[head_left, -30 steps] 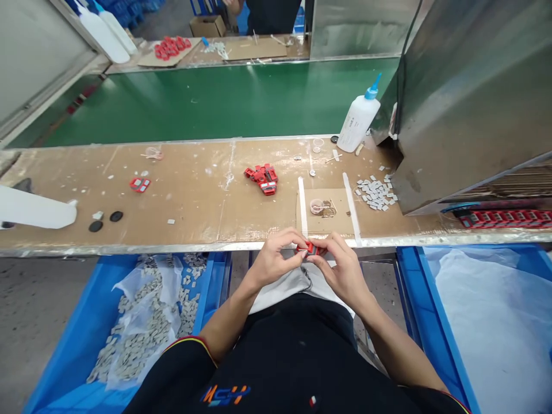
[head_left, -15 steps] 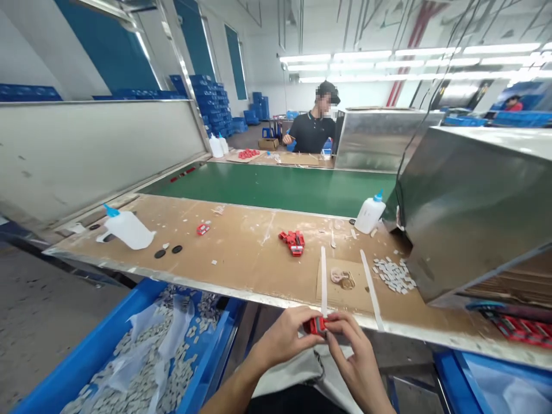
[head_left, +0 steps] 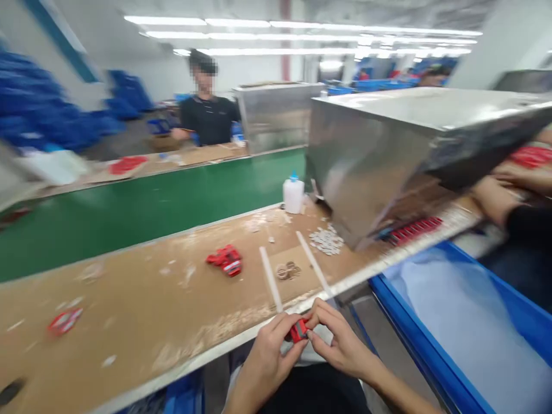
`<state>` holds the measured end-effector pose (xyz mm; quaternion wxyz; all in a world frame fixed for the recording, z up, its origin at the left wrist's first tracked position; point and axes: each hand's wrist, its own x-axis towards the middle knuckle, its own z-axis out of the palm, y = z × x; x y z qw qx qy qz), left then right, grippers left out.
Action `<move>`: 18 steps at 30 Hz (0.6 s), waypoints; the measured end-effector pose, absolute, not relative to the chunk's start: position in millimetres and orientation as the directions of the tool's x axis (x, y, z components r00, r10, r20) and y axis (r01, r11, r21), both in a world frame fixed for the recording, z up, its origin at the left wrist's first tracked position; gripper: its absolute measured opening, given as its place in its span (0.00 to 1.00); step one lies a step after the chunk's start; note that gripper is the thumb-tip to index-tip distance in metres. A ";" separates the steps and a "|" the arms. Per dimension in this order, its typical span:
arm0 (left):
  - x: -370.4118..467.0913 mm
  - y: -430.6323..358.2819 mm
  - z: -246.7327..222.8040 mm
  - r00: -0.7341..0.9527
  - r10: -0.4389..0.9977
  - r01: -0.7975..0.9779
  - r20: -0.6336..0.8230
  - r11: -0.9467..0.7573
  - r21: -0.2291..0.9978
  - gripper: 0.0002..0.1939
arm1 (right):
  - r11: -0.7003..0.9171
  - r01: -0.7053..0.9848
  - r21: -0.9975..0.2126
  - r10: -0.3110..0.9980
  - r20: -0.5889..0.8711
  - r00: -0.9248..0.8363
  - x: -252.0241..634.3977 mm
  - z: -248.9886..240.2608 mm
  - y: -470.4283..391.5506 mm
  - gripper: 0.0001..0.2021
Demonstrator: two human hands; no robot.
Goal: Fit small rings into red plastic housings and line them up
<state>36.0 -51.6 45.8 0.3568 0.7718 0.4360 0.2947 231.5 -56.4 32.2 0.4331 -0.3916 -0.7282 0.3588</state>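
A small red and grey piece (head_left: 298, 330) is held above my lap, just off the table's front edge. My left hand (head_left: 269, 351) pinches it from the left. My right hand (head_left: 334, 339) has thumb and fingertips closed on its right side. Beyond my hands, on the cardboard-covered table (head_left: 142, 305), lies a cluster of red pieces (head_left: 226, 260). Two white strips flank some tan ring-shaped bits (head_left: 288, 270). To their right is a pile of small pale tiles (head_left: 326, 240). Another red piece (head_left: 64, 321) rests at the left, blurred.
A white bottle with a blue tip (head_left: 294, 194) stands by a large metal box (head_left: 366, 155). Behind runs a green belt (head_left: 172, 201), with a person (head_left: 209, 118) across it. A blue bin (head_left: 431, 339) is at the right, near another person's arms (head_left: 495, 198).
The view has swung to the right, bringing the right-hand bin and another person's arms into view. Both hands still hold the red piece together.
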 end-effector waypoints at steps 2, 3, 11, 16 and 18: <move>46.0 -34.8 42.4 0.518 0.843 0.412 0.146 -0.395 0.821 0.15 | 0.372 0.283 -0.884 0.920 0.310 -0.242 245.0 37.7 -62.2 0.04; 51.1 -27.3 40.4 0.549 0.823 0.394 0.145 -0.408 0.824 0.15 | 0.344 0.303 -0.889 0.936 0.296 -0.191 249.5 39.2 -64.8 0.04; 81.8 -8.1 47.9 0.679 0.675 0.226 0.287 -0.565 0.794 0.14 | 0.246 0.370 -0.896 0.958 0.284 0.050 263.3 43.7 -74.3 0.09; 103.2 9.7 46.8 0.681 0.704 0.227 0.202 -0.465 0.856 0.20 | 0.106 0.201 -0.974 0.981 0.136 0.136 276.9 47.9 -72.3 0.09; 108.4 13.4 43.8 0.693 0.706 0.217 0.147 -0.399 0.891 0.23 | 0.061 0.171 -0.983 0.984 0.088 0.152 282.9 46.4 -73.8 0.10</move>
